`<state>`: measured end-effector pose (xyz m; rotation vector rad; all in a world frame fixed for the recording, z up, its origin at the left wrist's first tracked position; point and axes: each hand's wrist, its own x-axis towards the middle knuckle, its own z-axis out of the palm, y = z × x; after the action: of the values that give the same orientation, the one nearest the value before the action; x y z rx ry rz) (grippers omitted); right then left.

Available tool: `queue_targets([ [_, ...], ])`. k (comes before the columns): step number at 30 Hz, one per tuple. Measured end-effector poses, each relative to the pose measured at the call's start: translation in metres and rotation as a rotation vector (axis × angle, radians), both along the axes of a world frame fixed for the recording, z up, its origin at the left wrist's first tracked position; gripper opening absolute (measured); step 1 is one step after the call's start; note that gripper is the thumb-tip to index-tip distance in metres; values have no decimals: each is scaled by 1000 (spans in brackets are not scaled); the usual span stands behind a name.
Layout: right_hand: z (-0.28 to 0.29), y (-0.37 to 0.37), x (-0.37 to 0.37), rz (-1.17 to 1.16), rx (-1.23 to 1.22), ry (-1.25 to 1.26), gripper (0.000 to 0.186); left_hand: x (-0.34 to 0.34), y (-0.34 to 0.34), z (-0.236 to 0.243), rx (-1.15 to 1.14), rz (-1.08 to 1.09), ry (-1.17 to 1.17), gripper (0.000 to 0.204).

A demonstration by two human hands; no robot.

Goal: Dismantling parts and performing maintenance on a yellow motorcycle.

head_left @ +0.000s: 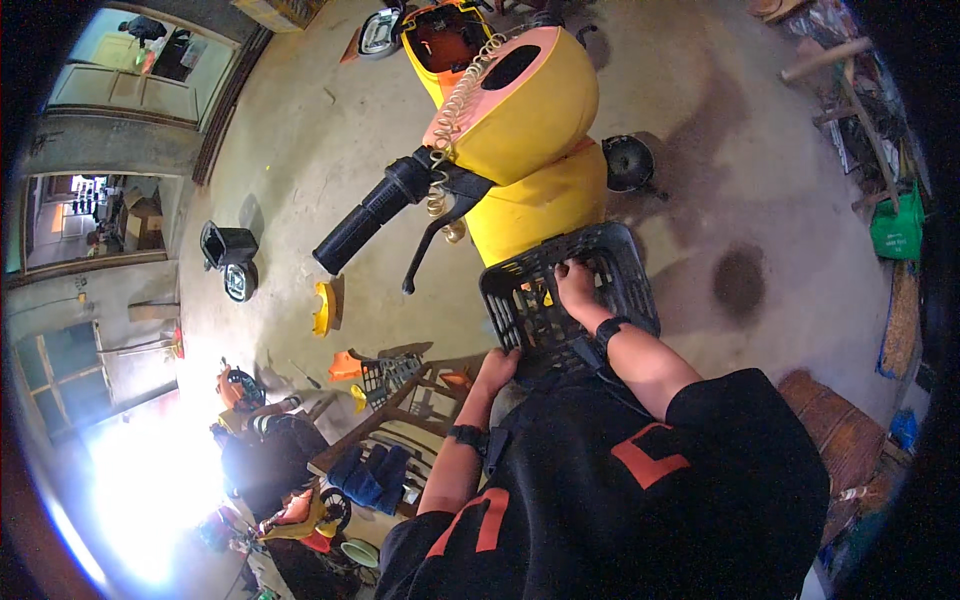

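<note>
A black slotted plastic basket sits against the yellow front body of a scooter. My left hand is closed on the basket's near left rim, its thumb over the edge. Reaching down inside the basket, my right hand has its fingers curled in near the far wall; what they hold, if anything, is hidden. Just beyond is the scooter's yellow and pink headlight housing. To its left a black handlebar grip sticks out above a brake lever, with a pale coiled cord lying across the housing.
On the concrete floor to the left lie a black box-shaped part and a yellow curved part. A wooden bench frame stands near my left arm. A rusty drum and a green bag are at the right.
</note>
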<state>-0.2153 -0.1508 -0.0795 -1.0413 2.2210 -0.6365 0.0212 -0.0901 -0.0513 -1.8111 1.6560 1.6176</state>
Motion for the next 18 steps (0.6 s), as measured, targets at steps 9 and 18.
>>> queue_targets([
  [9,-52,2,-3,-394,-76,-663,19,-2,5,-11,-39,89,64,53],
  [18,-43,-8,-1,-293,140,-837,24,-13,-5,55,-202,166,150,51],
])
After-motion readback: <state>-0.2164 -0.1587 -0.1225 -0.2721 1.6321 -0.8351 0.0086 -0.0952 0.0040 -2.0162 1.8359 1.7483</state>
